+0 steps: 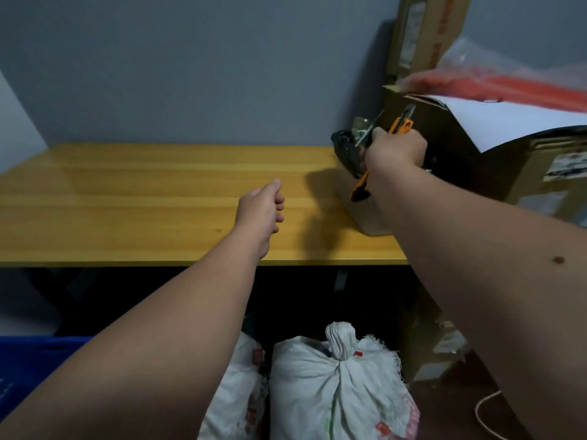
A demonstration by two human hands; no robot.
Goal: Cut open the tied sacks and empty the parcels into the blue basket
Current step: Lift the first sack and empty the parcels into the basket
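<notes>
Your right hand [395, 147] is at the far right of the wooden table [158, 201], fingers curled round an orange utility knife [401, 126]; its blade end sticks up past your knuckles and its tail shows below your wrist. The knife sits just beside a black object [344, 150] and against a brown cardboard box [476, 160], which carries a white sheet [508, 122] and a clear bag with orange contents [508, 81].

Your left hand [263, 208] hovers over the middle of the table, fingers loosely curled and holding nothing.

Near you, below the table edge, a white woven sack [336, 392] stands with its neck tied in a tight knot. A second white sack [235, 401] lies just left of it, partly hidden by your left forearm. The blue basket [28, 363] is at the near left, only its corner in view.
</notes>
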